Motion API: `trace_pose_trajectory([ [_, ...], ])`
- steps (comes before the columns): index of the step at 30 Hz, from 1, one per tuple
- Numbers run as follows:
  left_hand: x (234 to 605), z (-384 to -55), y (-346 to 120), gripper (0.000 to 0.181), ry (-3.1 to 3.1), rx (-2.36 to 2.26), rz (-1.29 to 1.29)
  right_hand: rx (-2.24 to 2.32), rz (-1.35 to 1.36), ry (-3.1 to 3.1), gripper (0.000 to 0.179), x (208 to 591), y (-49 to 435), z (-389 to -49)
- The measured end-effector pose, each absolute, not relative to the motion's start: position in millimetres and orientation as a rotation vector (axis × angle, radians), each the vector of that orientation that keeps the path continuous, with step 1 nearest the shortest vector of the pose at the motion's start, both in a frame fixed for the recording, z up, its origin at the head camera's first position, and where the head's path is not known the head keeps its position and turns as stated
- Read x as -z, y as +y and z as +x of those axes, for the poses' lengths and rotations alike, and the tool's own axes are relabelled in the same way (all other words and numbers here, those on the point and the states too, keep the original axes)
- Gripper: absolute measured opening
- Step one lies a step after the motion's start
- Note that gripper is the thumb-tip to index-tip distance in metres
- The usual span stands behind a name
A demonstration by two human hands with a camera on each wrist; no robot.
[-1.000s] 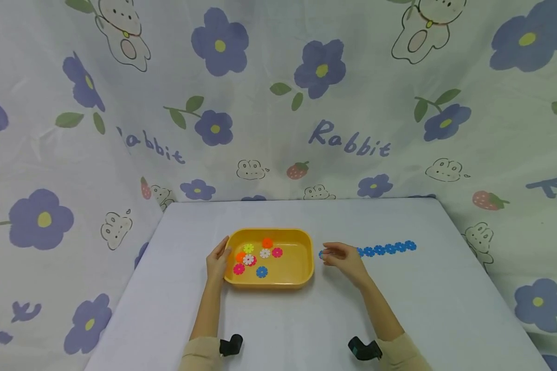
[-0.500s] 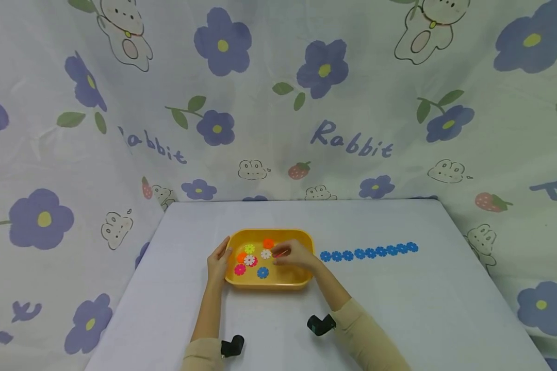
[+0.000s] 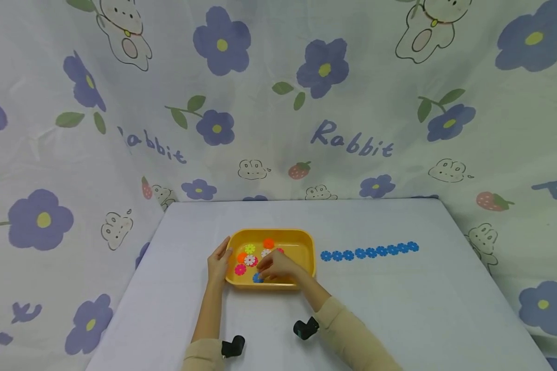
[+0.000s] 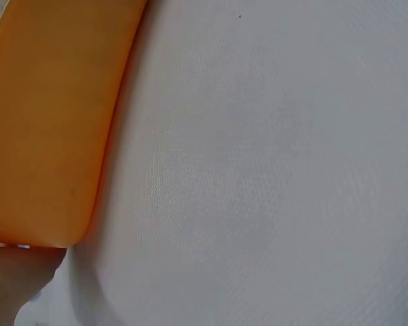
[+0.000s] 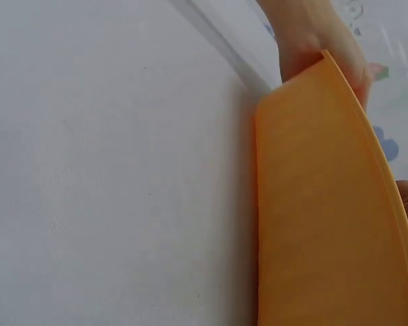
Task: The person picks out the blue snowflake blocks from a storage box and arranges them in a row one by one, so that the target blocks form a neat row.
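A yellow tray (image 3: 301,278) stands on the white table with several small flower-shaped discs in its left half. My left hand (image 3: 218,264) grips the tray's left end, thumb over the rim; the left wrist view shows the hand (image 4: 20,282) at the tray's corner. Inside the tray, my right hand (image 3: 280,265) is bent downward, its thumb and fingertips pinching the blue flower disc (image 3: 257,278) near the front wall. Pink (image 3: 240,269), orange (image 3: 268,243) and yellow (image 3: 249,249) discs lie around it. A white disc (image 3: 265,253) is partly covered by the right hand.
To the tray's right, a row of blue flower discs (image 3: 371,252) runs across the table (image 3: 376,309), rising slightly toward the far right. A patterned cloth (image 3: 269,118) hangs behind and at both sides.
My right hand came from the left end of the blue row into the tray, then moved toward its front. The blue disc there has shifted slightly forward-left. My left hand stays on the tray.
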State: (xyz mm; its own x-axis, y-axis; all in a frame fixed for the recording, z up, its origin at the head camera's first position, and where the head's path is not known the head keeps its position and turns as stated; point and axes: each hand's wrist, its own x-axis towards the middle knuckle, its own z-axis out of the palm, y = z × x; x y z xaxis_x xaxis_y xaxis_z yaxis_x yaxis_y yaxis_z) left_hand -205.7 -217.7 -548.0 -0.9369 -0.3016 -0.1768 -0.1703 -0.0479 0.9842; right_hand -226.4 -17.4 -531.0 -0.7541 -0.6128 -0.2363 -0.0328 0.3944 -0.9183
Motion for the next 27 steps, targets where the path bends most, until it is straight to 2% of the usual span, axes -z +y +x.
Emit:
trace_pose_trajectory([
  [13, 549.4, -204.8, -218.4, 0.043, -2.074, 2.177, 0.497, 1.068, -0.816, 2.176, 0.017, 536.5, -42.4, -220.0],
  [22, 550.3, -205.8, -219.1, 0.043, -2.067, 2.171, 0.491, 1.2, -0.789, 2.135, 0.012, 537.3, -38.1, -221.9],
  [27, 549.9, -206.4, -218.1, 0.044, -2.068, 2.164, 0.497, 1.356, -0.667, 2.094, 0.013, 536.7, -32.5, -223.5],
])
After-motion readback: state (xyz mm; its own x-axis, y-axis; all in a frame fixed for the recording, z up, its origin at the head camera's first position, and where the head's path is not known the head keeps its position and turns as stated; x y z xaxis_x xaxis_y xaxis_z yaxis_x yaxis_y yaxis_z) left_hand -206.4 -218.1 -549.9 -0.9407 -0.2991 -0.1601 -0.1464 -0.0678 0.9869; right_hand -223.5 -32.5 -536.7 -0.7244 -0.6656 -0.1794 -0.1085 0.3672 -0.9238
